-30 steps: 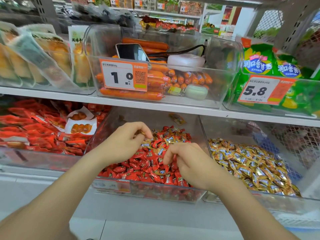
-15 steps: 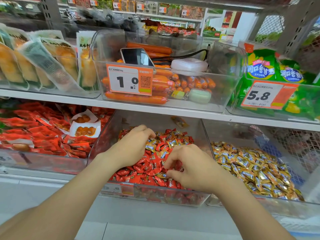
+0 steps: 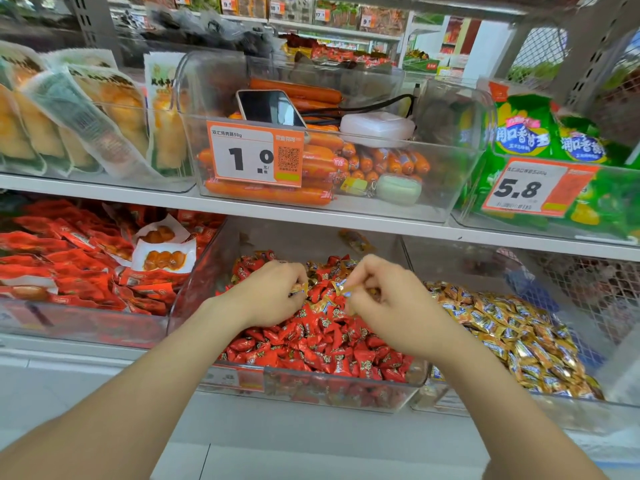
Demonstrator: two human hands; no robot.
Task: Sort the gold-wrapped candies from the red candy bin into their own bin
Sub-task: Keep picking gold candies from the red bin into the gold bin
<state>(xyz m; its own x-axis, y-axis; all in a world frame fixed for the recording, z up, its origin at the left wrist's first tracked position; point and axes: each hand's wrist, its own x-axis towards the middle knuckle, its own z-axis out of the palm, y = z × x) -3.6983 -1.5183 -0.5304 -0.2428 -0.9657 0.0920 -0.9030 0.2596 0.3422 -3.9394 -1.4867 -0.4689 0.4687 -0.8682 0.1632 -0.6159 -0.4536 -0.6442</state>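
Now both hands hang over the red candy bin (image 3: 311,386): the left hand (image 3: 270,296) pinches a gold-wrapped candy (image 3: 300,289), the right hand (image 3: 391,306) another, grips curled tight. Their gold candy bin (image 3: 519,414) stands just right.

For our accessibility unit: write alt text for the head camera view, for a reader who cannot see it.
Over the red candy bin, the left hand pinches a gold-wrapped candy and the right hand pinches a second gold candy. The gold candy bin stands right of it. A phone lies among sausages above.
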